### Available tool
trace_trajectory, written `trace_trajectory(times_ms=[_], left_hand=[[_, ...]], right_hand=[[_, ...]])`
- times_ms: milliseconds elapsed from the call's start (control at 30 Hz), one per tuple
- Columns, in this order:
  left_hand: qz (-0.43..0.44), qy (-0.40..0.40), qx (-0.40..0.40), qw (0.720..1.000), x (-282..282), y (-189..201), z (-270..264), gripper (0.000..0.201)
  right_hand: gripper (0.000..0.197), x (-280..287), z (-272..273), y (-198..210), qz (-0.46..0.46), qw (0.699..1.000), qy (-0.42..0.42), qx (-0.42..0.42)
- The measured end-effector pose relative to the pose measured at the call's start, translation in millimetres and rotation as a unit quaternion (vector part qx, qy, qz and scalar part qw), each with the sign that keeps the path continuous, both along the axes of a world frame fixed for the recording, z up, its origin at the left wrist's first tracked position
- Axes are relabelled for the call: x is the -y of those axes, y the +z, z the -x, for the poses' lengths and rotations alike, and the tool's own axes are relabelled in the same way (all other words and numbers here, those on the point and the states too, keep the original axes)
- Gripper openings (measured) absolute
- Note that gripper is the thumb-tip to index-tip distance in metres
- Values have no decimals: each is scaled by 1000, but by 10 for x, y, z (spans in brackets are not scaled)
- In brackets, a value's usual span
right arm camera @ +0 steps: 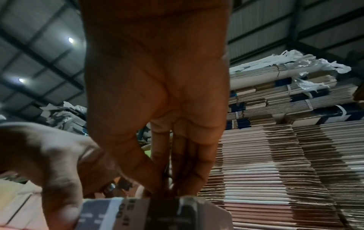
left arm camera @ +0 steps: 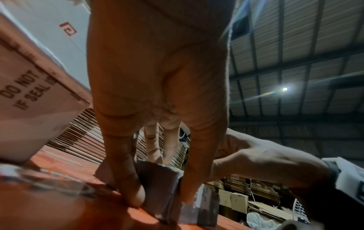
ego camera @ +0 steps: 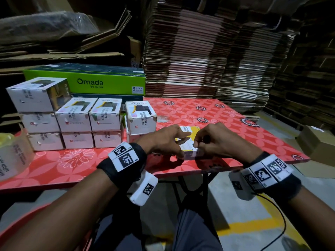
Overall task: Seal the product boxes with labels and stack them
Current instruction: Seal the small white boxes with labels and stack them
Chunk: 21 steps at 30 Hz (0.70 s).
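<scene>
L hand (ego camera: 164, 140) grips product box (ego camera: 188, 142) at near table (ego camera: 235, 124) edge; R hand (ego camera: 215, 140) pinches label (right arm camera: 126, 208) on it. Sealed stack (ego camera: 76, 122) far left.

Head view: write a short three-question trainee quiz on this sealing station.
1. True or false: the white-and-yellow product box under both hands lies on the red flower-patterned table.
2. Which side of that table holds the stacked white sealed product boxes: A) the person's left, B) the person's right?
3. Fill in: the bright green flat carton behind the stack reads ____.

Key
1. True. The left hand steadies the box while the right hand pinches at its near end.
2. A.
3. Omada.
</scene>
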<state>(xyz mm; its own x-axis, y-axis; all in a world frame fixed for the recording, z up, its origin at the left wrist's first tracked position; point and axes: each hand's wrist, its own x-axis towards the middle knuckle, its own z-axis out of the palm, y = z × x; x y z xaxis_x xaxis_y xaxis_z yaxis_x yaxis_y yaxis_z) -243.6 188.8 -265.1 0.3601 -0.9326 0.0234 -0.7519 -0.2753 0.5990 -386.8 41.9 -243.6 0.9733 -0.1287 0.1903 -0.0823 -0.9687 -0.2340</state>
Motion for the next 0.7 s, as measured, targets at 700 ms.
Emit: trace_trajectory(times_ms=[700], left_hand=[[3, 8, 37, 999, -6, -86, -78, 85]], right_hand=[[32, 16, -199, -33, 17, 1000, 11, -17]])
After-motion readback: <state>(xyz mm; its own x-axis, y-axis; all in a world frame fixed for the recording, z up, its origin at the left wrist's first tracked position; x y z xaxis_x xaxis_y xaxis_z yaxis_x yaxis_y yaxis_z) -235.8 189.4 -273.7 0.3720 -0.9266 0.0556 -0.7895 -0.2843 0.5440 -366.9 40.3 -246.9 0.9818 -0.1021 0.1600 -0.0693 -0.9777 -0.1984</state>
